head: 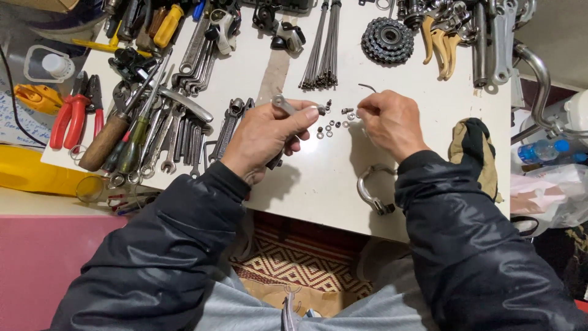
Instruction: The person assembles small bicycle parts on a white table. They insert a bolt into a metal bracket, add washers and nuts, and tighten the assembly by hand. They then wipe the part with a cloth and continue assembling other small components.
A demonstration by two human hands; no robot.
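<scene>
My left hand grips a small metal part with a bolt end sticking out toward the right, held just above the white table. My right hand is pinched at the fingertips on something tiny that I cannot make out, close to the left hand's part. Between and under the two hands lie several small nuts and washers. A thin bent wire lies just beyond the right hand.
Wrenches, screwdrivers and red pliers crowd the left. A spoke bundle, a sprocket cluster and brake levers lie at the back. A metal clamp and a glove sit near the right front edge.
</scene>
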